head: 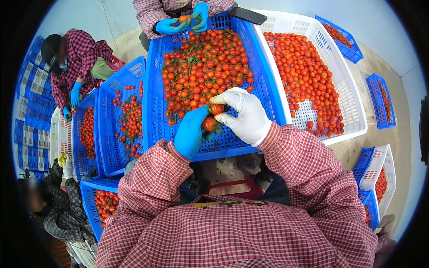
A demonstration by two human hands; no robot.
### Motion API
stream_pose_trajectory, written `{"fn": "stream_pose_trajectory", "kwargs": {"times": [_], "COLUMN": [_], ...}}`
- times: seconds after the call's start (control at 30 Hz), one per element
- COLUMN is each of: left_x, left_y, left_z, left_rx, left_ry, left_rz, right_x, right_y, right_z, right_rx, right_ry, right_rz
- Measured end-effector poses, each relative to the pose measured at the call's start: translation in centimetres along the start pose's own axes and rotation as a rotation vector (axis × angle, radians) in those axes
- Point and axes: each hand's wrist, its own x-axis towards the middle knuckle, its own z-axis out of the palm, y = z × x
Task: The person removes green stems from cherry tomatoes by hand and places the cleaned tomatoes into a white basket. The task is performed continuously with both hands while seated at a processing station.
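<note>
Above the near end of a blue plastic crate point(268, 97), my two gloved hands meet. My left hand point(190, 134), in a blue glove, holds a cherry tomato point(208, 124) at its fingers, with a green stem beside it. My right hand point(246, 117), in a white glove, pinches another cherry tomato point(217, 109) between thumb and forefinger; the blue fingertips touch its left side. Behind them, a heap of cherry tomatoes point(204, 77) with green stems fills the crate's middle and far end. Loose green bits lie under my hands.
A white crate point(355, 110) of stemless tomatoes adjoins on the right. Across from me, a co-worker's blue-gloved hands point(172, 26) hold tomatoes. A phone point(247, 15) rests at the far corner. Left stand another blue crate point(107, 147) and two people; smaller crates point(380, 100) sit on the right-hand floor.
</note>
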Motion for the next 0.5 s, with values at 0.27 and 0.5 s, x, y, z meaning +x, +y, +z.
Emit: {"fn": "stream_pose_trajectory", "kwargs": {"times": [0.27, 0.5], "left_x": [1.2, 2.3], "left_y": [-0.6, -1.3], "left_z": [-0.9, -0.7], "left_rx": [-0.393, -0.763], "left_ry": [-0.056, -0.089], "left_rz": [-0.021, 0.109], "right_x": [0.2, 0.1], "right_y": [-0.3, -0.3], "right_z": [0.1, 0.6], "right_rx": [0.41, 0.446], "right_ry": [0.157, 0.022], "right_rz": [0.259, 0.352]}}
